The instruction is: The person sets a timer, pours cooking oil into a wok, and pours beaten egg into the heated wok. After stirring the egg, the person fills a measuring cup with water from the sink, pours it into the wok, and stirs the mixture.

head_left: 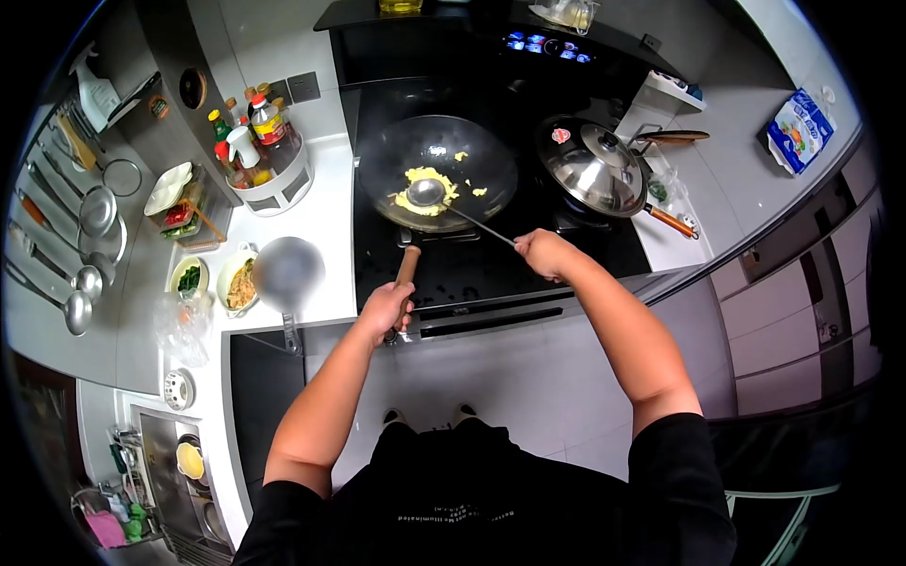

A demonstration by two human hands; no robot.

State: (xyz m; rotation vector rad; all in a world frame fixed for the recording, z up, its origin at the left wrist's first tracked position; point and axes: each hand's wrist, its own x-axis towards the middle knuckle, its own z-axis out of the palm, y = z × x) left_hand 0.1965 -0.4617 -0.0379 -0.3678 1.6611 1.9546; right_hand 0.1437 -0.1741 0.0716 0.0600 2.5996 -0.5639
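A dark wok (491, 174) sits on the left side of the black stove, with yellow egg pieces (420, 175) in it. My left hand (388, 309) is closed around the wok's wooden handle (408, 266). In my right hand (545, 255) is the thin metal handle of a ladle (427, 192), whose round bowl rests among the egg pieces, hiding some of them. The ladle's shaft crosses the wok's near right rim.
A lidded pan (590, 170) stands on the right burner. Left of the stove are a round strainer (290, 274), a bowl of food (237, 282), a bowl of chopped greens (190, 275) and a bottle rack (283, 189). Utensils hang far left, above a sink (160, 448).
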